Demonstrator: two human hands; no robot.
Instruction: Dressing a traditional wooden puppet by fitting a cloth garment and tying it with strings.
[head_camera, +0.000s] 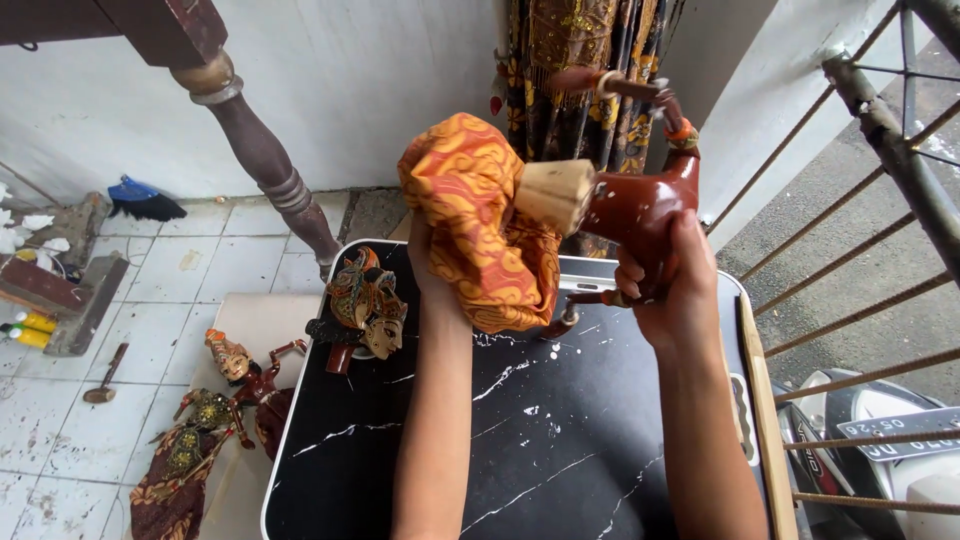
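I hold a wooden rod puppet up over a black marble-patterned table (540, 440). My right hand (668, 280) grips its red-brown torso (640, 205), whose thin jointed arms (625, 88) stick upward. My left hand (430, 262) is shut on the orange and yellow patterned cloth skirt (480, 220), bunched around the puppet's pale wooden base (555, 192). A carved puppet head (368, 300) with a gilded headdress rests on the table's far left corner.
Two dressed puppets (215, 420) lie on a low surface left of the table. A turned wooden leg (270, 170) rises behind. Metal railing bars (880, 150) stand at the right, with a scooter (890, 450) beyond. A brush (145, 200) and bottles (30, 328) sit on the tiled floor.
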